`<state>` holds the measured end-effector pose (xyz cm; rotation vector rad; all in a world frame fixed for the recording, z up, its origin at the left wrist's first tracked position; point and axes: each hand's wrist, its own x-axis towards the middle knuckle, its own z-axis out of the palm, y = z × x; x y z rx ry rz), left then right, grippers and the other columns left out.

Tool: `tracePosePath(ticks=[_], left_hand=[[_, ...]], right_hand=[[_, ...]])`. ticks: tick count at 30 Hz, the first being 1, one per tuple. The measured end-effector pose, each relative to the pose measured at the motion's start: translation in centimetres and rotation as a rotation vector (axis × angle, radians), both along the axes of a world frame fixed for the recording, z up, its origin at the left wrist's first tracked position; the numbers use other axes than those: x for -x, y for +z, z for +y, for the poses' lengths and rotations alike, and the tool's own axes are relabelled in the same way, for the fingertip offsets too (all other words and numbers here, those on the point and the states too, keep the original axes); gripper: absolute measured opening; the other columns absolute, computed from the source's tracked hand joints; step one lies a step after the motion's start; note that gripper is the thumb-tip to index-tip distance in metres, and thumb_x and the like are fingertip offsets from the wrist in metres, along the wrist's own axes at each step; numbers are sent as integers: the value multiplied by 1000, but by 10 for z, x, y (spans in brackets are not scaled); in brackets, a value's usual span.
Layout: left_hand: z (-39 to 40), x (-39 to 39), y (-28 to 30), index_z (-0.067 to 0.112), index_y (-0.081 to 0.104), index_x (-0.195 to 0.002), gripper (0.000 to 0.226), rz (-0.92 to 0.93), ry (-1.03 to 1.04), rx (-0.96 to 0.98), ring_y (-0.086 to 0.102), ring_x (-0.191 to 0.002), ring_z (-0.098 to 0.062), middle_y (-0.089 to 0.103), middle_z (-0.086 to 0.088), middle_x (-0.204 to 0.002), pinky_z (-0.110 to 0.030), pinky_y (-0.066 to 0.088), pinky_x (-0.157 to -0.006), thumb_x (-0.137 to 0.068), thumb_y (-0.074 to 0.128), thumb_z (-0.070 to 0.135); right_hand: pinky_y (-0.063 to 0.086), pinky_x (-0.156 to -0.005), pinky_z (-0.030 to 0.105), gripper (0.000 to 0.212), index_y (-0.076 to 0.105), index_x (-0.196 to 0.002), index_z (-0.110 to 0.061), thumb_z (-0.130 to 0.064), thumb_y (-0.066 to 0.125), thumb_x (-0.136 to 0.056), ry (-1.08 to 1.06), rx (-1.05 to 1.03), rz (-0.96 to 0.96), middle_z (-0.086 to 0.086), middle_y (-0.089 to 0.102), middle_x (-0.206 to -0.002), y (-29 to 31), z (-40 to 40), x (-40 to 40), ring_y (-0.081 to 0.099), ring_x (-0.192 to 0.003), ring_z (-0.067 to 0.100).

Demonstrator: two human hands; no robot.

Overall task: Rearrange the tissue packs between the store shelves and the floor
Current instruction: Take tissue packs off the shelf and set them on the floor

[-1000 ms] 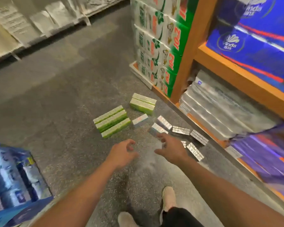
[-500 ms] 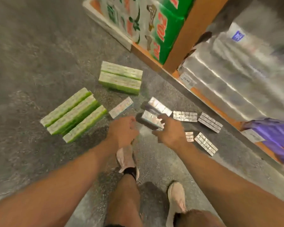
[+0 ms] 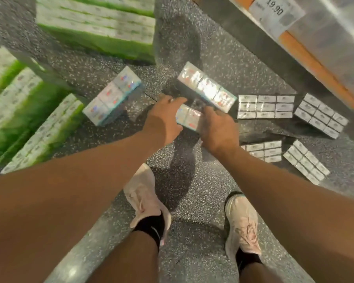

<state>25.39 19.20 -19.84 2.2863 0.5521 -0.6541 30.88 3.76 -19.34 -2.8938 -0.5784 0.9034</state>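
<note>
Our left hand (image 3: 164, 121) and right hand (image 3: 219, 129) grasp a shiny foil-wrapped tissue pack (image 3: 187, 117) below the white "19.90" shelf label (image 3: 276, 13).

Bright overhead light, glare on foil pack (image 3: 207, 87); motion blur, edges prob. warped by wide-angle.

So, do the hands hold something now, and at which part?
Both hands, left hand and right hand, grip one small tissue pack by its two opposite ends.

Bare forearms, no sleeves; left hand (image 3: 163, 121) and right hand (image 3: 220, 131) ungloved. Pale pink laced shoes (image 3: 145, 198), scuffed, over black ankle socks (image 3: 151, 226), one with a small white mark
</note>
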Motion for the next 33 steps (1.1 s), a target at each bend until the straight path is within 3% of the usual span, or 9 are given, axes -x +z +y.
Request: tracePosePath(ticks=[4, 8, 14, 20, 23, 27, 31, 32, 33], left_hand=[[2, 3, 19, 28, 54, -128, 61, -27, 29, -15, 54, -105, -25, 51, -7, -122, -32, 45, -92, -74, 75, 9], [24, 3, 110, 33, 56, -127, 57, -75, 106, 87, 46, -95, -12, 50, -1, -112, -19, 31, -78, -72, 66, 34], [56, 11, 327, 9, 60, -125, 47, -204, 186, 73, 57, -105, -26, 62, -12, -116, -33, 45, -88, -83, 69, 29], [68, 97, 570, 27, 54, -131, 48, -289, 452, -113, 60, -106, -20, 65, -1, -119, -30, 44, -87, -87, 67, 39], [57, 172, 674, 31, 57, -125, 39, -357, 609, -219, 62, -98, -18, 66, 4, -110, -26, 42, -77, -88, 66, 38], [33, 292, 791, 29, 54, -133, 46, -427, 875, -299, 63, -104, -19, 65, 1, -120, -37, 50, -93, -89, 65, 36], [-15, 450, 901, 31, 52, -134, 48, -494, 1143, -616, 61, -88, -8, 63, 9, -113, -5, 41, -72, -89, 65, 39], [-32, 489, 923, 32, 52, -133, 47, -506, 1214, -666, 44, -81, 6, 62, 10, -111, -5, 42, -70, -88, 66, 38], [-49, 527, 942, 32, 53, -132, 47, -517, 1281, -702, 55, -111, -16, 63, 9, -111, -12, 46, -73, -87, 67, 37]], right_hand=[[59, -68, 40, 28, 57, -120, -28, -31, 57, -92, -51, -176, -29, 3, 68, -100, 28, -11, -2, 61, -89, 29], [46, -70, 26, 58, 59, -120, -24, -27, 84, -68, -68, -367, 39, 1, 68, -101, 119, -16, -15, 57, -88, 19], [41, -81, 25, 57, 59, -117, -20, -32, 79, -65, 89, -662, 2, 0, 62, -116, 314, 4, -49, 55, -105, 15], [49, -94, 34, 60, 56, -133, -23, -36, 77, -78, 314, -919, 70, 0, 63, -125, 541, 48, -37, 59, -110, 15], [50, -93, 40, 71, 49, -139, -28, -35, 82, -77, 488, -965, 253, -3, 65, -122, 641, 76, 4, 62, -109, 14], [54, -82, 38, 75, 51, -135, -33, -37, 86, -69, 735, -1074, 275, -7, 68, -113, 746, 117, 95, 64, -99, 10], [56, -77, 43, 75, 53, -131, -36, -45, 87, -65, 990, -1191, 354, -1, 70, -104, 847, 149, 249, 67, -92, 18], [57, -77, 44, 74, 53, -130, -37, -44, 87, -64, 1046, -1227, 378, -1, 71, -104, 866, 152, 291, 67, -91, 18], [57, -78, 45, 74, 53, -130, -37, -43, 87, -64, 1094, -1269, 399, -1, 71, -104, 884, 152, 334, 68, -92, 18]])
